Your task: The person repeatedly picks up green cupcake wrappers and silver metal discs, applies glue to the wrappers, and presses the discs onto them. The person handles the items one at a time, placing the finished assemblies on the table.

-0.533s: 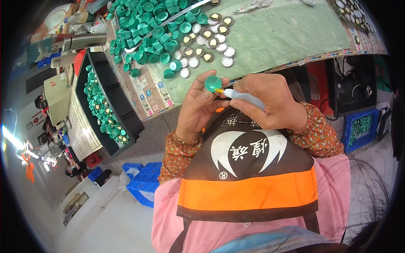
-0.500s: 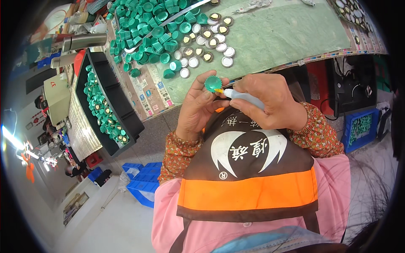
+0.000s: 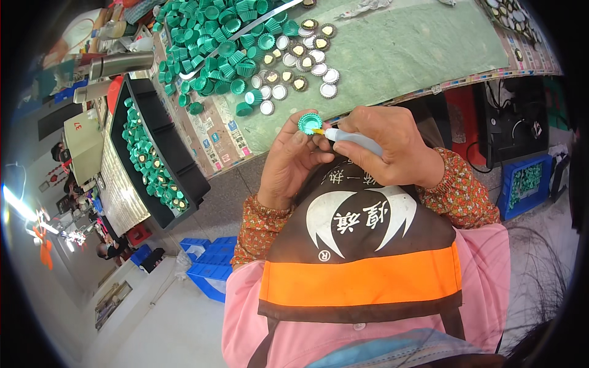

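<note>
Between its fingertips my left hand (image 3: 283,162) pinches a small green fluted cup (image 3: 310,120), its opening turned up toward me. My right hand (image 3: 402,147) is wrapped round a whitish squeeze bottle (image 3: 359,142). The bottle's thin yellow tip reaches over the cup's lower rim; whether it touches the inside is too small to tell. Beyond my hands, on the table, lie round white discs (image 3: 279,92) and dark fluted cups with pale yellow pieces (image 3: 299,83). A large heap of green fluted cups (image 3: 215,43) is at the far left of them.
A black bin (image 3: 161,132) with green cups stands at the left. The pale green table covering (image 3: 423,46) spreads beyond my hands. Blue crates (image 3: 211,264) sit on the floor at lower left, another blue crate (image 3: 526,187) at right. A plate of discs (image 3: 514,18) is far right.
The green cup has tilted so more of its shiny inside shows, and the bottle's tip has shifted slightly left over it. The fingers of my left hand have moved a little.
</note>
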